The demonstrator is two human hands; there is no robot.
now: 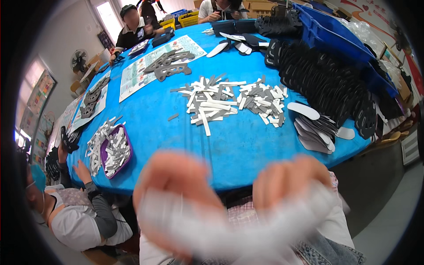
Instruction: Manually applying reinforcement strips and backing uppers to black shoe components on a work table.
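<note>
Both hands are smeared by motion at the near edge of the blue table. My left hand [174, 176] is curved, its fingers too blurred to read. My right hand [289, 185] has its fingers bent, also smeared. A white blurred shape [247, 236] runs across below both hands; whether it is held or is sleeve cloth, I cannot tell. Beyond the hands lie two loose piles of short white and grey strips [212, 106]. Right of them is a stack of white-topped insole-shaped pieces [311, 132].
Rows of black slotted pieces [322, 84] line the right side, beside blue crates [331, 39]. A purple tray [128, 159] of strips stands at left near a co-worker [75, 216]. Grey cut-out pieces [168, 64] lie on printed sheets. Other people sit at the far side.
</note>
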